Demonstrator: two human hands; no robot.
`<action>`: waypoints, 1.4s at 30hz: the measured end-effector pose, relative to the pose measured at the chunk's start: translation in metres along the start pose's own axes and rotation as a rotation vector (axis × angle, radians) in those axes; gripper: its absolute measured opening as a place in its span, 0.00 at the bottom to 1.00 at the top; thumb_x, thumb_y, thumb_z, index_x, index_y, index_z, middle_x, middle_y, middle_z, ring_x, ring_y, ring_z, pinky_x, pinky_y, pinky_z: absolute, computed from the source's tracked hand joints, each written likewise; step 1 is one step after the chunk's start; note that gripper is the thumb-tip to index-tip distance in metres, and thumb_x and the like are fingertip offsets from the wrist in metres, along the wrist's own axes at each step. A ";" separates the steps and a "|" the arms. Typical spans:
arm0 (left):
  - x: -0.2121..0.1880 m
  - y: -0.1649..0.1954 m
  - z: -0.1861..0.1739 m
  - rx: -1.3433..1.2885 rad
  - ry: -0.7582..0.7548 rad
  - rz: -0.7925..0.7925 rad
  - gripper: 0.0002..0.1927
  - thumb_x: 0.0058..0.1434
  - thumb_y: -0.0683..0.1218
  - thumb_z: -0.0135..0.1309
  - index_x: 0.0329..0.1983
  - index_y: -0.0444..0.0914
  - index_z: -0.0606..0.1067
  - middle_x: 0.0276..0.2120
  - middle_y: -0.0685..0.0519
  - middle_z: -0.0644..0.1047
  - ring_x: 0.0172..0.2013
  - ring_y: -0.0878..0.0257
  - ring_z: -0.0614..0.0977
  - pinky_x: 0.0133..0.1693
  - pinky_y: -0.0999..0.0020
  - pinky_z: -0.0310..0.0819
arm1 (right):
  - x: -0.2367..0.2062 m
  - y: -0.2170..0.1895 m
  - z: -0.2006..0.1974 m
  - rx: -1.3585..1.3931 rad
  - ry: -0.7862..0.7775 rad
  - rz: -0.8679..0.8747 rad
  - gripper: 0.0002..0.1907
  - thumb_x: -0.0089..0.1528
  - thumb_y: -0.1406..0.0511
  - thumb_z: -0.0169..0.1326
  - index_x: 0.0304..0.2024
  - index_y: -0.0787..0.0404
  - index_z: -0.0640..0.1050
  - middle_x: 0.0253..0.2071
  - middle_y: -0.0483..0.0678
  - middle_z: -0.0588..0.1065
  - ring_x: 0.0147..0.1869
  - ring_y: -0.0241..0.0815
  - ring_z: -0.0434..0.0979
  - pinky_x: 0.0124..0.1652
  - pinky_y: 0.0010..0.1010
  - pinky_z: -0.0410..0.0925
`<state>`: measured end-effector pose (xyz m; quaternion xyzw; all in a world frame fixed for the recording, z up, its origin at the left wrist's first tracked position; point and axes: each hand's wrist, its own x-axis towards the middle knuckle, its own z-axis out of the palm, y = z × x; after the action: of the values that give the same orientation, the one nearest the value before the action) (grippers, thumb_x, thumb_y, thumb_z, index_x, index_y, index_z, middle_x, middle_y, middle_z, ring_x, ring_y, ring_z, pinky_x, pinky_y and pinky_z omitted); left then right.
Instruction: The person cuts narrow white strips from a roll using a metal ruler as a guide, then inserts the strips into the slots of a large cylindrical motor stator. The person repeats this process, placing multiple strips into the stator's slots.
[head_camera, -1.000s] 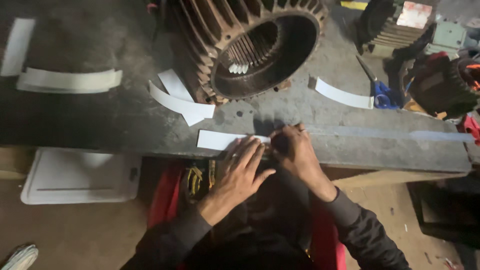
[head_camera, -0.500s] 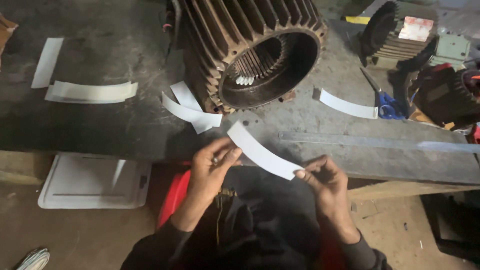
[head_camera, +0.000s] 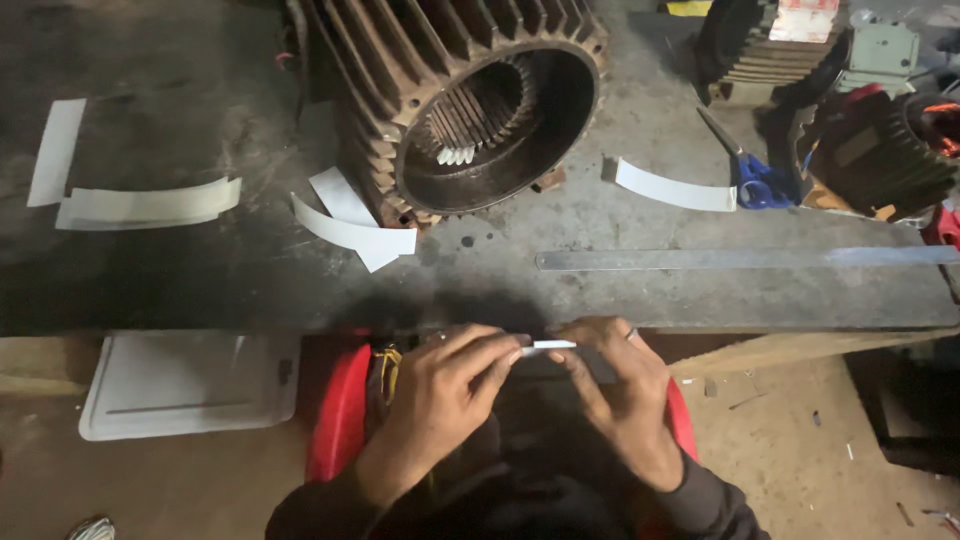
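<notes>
You are pinching a small white strip of insulating paper (head_camera: 548, 346) between both hands, just off the near edge of the dark, worn workbench (head_camera: 200, 280); your left hand (head_camera: 440, 400) is gripping 1 end with thumb and fingertips, your right hand (head_camera: 615, 395) is closing on the other end; the strip is showing edge-on, nearly level, so its full shape is hard to tell; both hands are hovering over your lap, below the bench edge. Ahead of you the rusty brown finned motor housing (head_camera: 460, 100) is lying on its side, its open bore facing you; 2 curled white paper strips (head_camera: 350, 225) are resting against its left foot; a long grey steel ruler (head_camera: 740, 257) is lying flat to your right; blue-handled scissors (head_camera: 745, 170) are sitting beyond it.
</notes>
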<state>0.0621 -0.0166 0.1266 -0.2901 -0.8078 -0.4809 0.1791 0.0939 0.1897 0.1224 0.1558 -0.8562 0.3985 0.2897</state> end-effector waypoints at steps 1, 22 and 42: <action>0.001 0.002 0.000 0.017 0.009 0.023 0.08 0.63 0.43 0.61 0.45 0.38 0.82 0.39 0.52 0.83 0.36 0.57 0.86 0.37 0.67 0.79 | 0.001 -0.001 0.003 0.009 0.006 0.021 0.12 0.57 0.76 0.62 0.43 0.62 0.81 0.43 0.49 0.81 0.47 0.46 0.83 0.47 0.31 0.73; 0.013 -0.014 0.002 0.614 -0.209 -0.001 0.08 0.65 0.49 0.57 0.39 0.40 0.76 0.38 0.52 0.77 0.44 0.56 0.78 0.45 0.59 0.71 | 0.003 0.072 0.010 -0.362 -0.305 0.640 0.15 0.60 0.59 0.64 0.32 0.66 0.81 0.28 0.56 0.79 0.28 0.54 0.76 0.34 0.40 0.68; 0.032 -0.084 0.082 0.551 -0.213 -0.035 0.10 0.74 0.49 0.50 0.49 0.39 0.78 0.47 0.51 0.76 0.53 0.52 0.76 0.57 0.49 0.64 | 0.090 0.140 0.029 -0.451 -0.470 -0.278 0.13 0.59 0.64 0.58 0.44 0.63 0.80 0.44 0.58 0.78 0.50 0.60 0.77 0.49 0.47 0.68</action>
<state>-0.0176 0.0344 0.0492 -0.2655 -0.9271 -0.2132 0.1570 -0.0571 0.2531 0.0805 0.2906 -0.9364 0.1095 0.1635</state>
